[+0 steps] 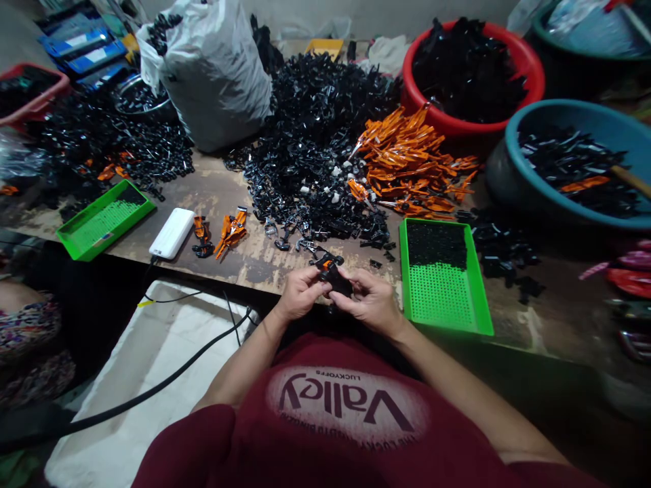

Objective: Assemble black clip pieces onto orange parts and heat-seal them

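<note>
Between both hands, just over the table's front edge, is a black toy race car [336,279] with a small orange patch. My left hand [300,294] pinches its left side with thumb and fingers. The right hand [375,302] grips the other side. Part of the car is covered by the fingers. Beyond the hands spreads a heap of small black plastic parts [325,149], with orange car bodies [407,163] piled to its right. An orange toy car [231,232] and a darker orange-and-black one [202,237] lie to the left.
A green tray [442,298] of small black pieces stands right of my hands, another green tray [106,220] far left. Near it lies a white power bank [173,234]. A white sack [218,74], a red tub [534,74] and a blue tub [513,146] stand behind.
</note>
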Available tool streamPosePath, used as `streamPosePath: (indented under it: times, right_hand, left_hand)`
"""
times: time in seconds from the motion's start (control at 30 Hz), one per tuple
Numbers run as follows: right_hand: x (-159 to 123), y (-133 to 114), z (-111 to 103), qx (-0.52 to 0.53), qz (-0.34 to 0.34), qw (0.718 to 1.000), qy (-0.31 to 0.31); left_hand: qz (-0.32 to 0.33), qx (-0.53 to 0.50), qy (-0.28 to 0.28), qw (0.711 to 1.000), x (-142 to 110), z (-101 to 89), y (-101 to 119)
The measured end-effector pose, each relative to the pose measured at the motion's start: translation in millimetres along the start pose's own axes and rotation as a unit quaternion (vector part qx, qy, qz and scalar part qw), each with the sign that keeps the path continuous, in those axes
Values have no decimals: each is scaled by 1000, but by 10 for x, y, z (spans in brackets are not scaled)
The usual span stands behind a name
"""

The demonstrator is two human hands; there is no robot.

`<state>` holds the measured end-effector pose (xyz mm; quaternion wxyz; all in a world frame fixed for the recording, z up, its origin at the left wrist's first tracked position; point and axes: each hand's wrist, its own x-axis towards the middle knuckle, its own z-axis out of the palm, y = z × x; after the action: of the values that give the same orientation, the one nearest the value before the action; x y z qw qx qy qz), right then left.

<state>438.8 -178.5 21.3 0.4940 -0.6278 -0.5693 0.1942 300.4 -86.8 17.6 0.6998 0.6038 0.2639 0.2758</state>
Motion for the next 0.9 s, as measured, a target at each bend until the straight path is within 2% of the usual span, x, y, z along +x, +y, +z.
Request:
streamPosePath:
  times: [0.1, 0.23, 0.4, 0.57, 0.7, 0.8, 0.9]
  right_hand:
    - [-23, 11, 28, -39, -29, 999, 18]
    - [-26, 13, 27, -74, -69, 994, 35]
    - [6, -65, -79, -89, -69, 994, 13]
    - [42, -168, -166, -89, -81, 993, -3]
    - [69, -198, -199, -108, -90, 990, -11]
    - [111, -192, -251, -107, -110, 987, -38]
    - [160, -172, -306, -115, -123, 982, -80]
  left_hand:
    - [-8, -33, 2, 999, 11, 34, -39]
    - [-12, -49, 33, 998, 13, 103, -63]
    - [-8, -49, 36, 998, 21, 128, -19]
    - [22, -16, 7, 1000, 33, 61, 74]
    - [60, 58, 12, 996, 22, 13, 122]
    - [94, 126, 19, 987, 20, -22, 144]
    - [101, 146, 12, 984, 21, -47, 151]
